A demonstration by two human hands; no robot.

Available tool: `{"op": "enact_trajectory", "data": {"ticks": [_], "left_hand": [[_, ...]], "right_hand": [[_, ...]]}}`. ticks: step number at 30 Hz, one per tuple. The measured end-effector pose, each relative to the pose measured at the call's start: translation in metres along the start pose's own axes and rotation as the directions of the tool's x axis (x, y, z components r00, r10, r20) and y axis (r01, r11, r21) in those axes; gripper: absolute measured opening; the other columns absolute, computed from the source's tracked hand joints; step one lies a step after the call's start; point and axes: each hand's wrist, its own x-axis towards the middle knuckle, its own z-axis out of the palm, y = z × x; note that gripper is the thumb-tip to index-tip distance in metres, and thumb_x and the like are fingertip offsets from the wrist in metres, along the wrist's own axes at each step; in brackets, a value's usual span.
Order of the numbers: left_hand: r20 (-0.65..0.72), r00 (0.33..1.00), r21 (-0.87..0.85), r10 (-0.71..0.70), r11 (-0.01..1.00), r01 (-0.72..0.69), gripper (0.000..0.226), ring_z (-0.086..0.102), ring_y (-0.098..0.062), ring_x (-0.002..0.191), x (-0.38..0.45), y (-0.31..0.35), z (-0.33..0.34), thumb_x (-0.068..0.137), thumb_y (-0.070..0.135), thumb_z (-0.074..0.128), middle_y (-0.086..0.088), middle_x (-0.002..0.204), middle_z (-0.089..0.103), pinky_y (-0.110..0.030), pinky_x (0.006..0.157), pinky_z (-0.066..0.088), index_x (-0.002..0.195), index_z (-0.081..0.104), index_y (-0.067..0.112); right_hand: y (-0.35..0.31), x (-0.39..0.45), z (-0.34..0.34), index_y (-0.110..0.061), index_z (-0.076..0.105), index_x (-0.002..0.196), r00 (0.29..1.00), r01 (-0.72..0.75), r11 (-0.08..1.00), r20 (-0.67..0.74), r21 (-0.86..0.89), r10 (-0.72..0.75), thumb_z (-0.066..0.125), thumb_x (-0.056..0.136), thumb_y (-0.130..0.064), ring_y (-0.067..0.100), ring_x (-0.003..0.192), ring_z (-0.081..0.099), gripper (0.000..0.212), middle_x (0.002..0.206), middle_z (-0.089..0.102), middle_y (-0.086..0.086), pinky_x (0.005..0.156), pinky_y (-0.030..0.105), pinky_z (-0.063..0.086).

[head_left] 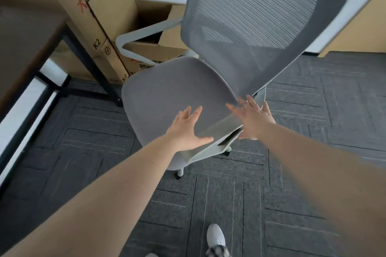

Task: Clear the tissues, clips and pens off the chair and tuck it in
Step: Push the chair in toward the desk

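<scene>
A person reached with both bare arms toward a grey office chair [177, 89] that stood on dark carpet tiles [313, 173], its seat facing a desk [27, 48] at the left and its tall mesh back [250, 16] rising to the right. The left hand [188, 129] lay spread and flat over the near edge of the seat, fingers [197, 111] apart and thumb resting against the pale armrest [213, 135], gripping nothing. The right hand [253, 119] was also splayed, its fingers extended at the foot of the mesh back, just beyond the same armrest; motion blur made it impossible to tell whether it touched the chair. The seat carried no objects. Behind the chair, cardboard boxes [100, 6] were stacked against the wall beside the desk; "K2" was printed in black on the side of one, again on the one below it, and red lettering on them was too blurred and angled to read. A round stamp-like mark showed on the top box. A white chair arm [146, 31] curved in front of an open box. A white shoe [216, 236] showed at the bottom on the carpet.
</scene>
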Motion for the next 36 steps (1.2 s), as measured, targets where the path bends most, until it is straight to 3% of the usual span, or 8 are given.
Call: {"op": "enact_trajectory", "data": {"ticks": [5, 7, 9, 11, 15, 23, 30, 36], "left_hand": [[0.111, 0.994, 0.031, -0.015, 0.999, 0.011, 0.106, -0.005, -0.027, 0.148, 0.013, 0.015, 0.03, 0.076, 0.056, 0.067, 0.002, 0.161, -0.009, -0.057, 0.116, 0.019, 0.148, -0.008, 0.039], [0.14, 0.989, 0.101, -0.039, 0.995, 0.024, 0.102, 0.017, -0.032, 0.145, 0.017, 0.014, 0.042, 0.078, 0.055, 0.065, -0.003, 0.16, 0.006, -0.056, 0.111, 0.032, 0.147, -0.009, 0.039], [0.106, 0.994, 0.191, -0.041, 0.981, 0.02, 0.089, 0.046, -0.032, 0.126, 0.018, 0.011, 0.049, 0.086, 0.051, 0.057, -0.008, 0.15, 0.03, -0.05, 0.097, 0.047, 0.147, -0.006, 0.04], [0.049, 0.998, 0.216, -0.028, 0.976, 0.017, 0.076, 0.054, -0.032, 0.113, 0.017, 0.006, 0.05, 0.092, 0.046, 0.049, -0.009, 0.141, 0.039, -0.045, 0.089, 0.051, 0.148, -0.003, 0.041], [0.038, 0.999, 0.242, -0.018, 0.97, 0.008, 0.072, 0.054, -0.034, 0.11, 0.009, -0.007, 0.05, 0.093, 0.049, 0.045, -0.012, 0.135, 0.042, -0.045, 0.088, 0.051, 0.146, -0.004, 0.047], [0.019, 1.0, 0.257, 0.014, 0.966, -0.018, 0.069, 0.053, -0.031, 0.109, -0.029, -0.047, 0.056, 0.093, 0.051, 0.043, -0.01, 0.128, 0.045, -0.042, 0.087, 0.05, 0.144, -0.003, 0.051], [0.047, 0.998, 0.278, 0.036, 0.959, -0.047, 0.069, 0.053, -0.03, 0.109, -0.092, -0.105, 0.063, 0.093, 0.051, 0.042, -0.008, 0.131, 0.043, -0.037, 0.078, 0.047, 0.143, -0.005, 0.052], [0.104, 0.99, 0.283, 0.098, 0.951, -0.124, 0.068, 0.05, -0.024, 0.094, -0.165, -0.165, 0.074, 0.094, 0.05, 0.042, -0.007, 0.127, 0.045, -0.033, 0.074, 0.044, 0.143, -0.005, 0.051]], "right_hand": [[0.009, 0.02, 0.014, -0.048, 0.007, 0.146, 0.994, -0.095, 0.995, -0.046, 0.023, 0.096, 0.068, 0.08, -0.007, 0.039, 0.145, -0.017, 0.099, 0.16, -0.012, 0.004, 0.108, 0.073, 0.006], [0.003, 0.023, 0.021, -0.046, 0.02, 0.143, 0.983, -0.179, 0.98, -0.035, 0.087, 0.183, 0.058, 0.083, 0.002, 0.046, 0.143, -0.017, 0.086, 0.159, -0.017, 0.007, 0.107, 0.074, 0.01], [-0.005, 0.026, 0.027, -0.04, 0.03, 0.136, 0.975, -0.211, 0.966, -0.039, 0.148, 0.219, 0.051, 0.083, 0.007, 0.051, 0.141, -0.017, 0.074, 0.159, -0.016, 0.01, 0.108, 0.073, 0.011], [-0.011, 0.028, 0.032, -0.036, 0.034, 0.133, 0.976, -0.199, 0.964, -0.055, 0.175, 0.211, 0.045, 0.08, 0.011, 0.054, 0.139, -0.019, 0.071, 0.159, -0.01, 0.014, 0.112, 0.07, 0.007], [-0.017, 0.02, 0.043, -0.037, 0.036, 0.131, 0.976, -0.156, 0.961, -0.112, 0.23, 0.186, 0.041, 0.082, 0.012, 0.055, 0.138, -0.021, 0.07, 0.159, -0.012, 0.014, 0.117, 0.061, 0.003], [-0.062, -0.012, 0.063, -0.038, 0.036, 0.13, 0.971, -0.172, 0.935, -0.107, 0.31, 0.214, 0.045, 0.083, 0.011, 0.055, 0.137, -0.023, 0.068, 0.158, -0.018, 0.016, 0.118, 0.06, 0.002], [-0.137, -0.064, 0.085, -0.038, 0.034, 0.134, 0.967, -0.197, 0.925, -0.091, 0.325, 0.238, 0.051, 0.088, 0.003, 0.057, 0.137, -0.019, 0.064, 0.158, -0.017, 0.019, 0.118, 0.06, 0.003], [-0.215, -0.124, 0.11, -0.04, 0.031, 0.138, 0.95, -0.252, 0.902, -0.089, 0.35, 0.3, 0.046, 0.087, 0.006, 0.055, 0.138, -0.02, 0.071, 0.158, -0.017, 0.017, 0.118, 0.058, 0.002]]}}
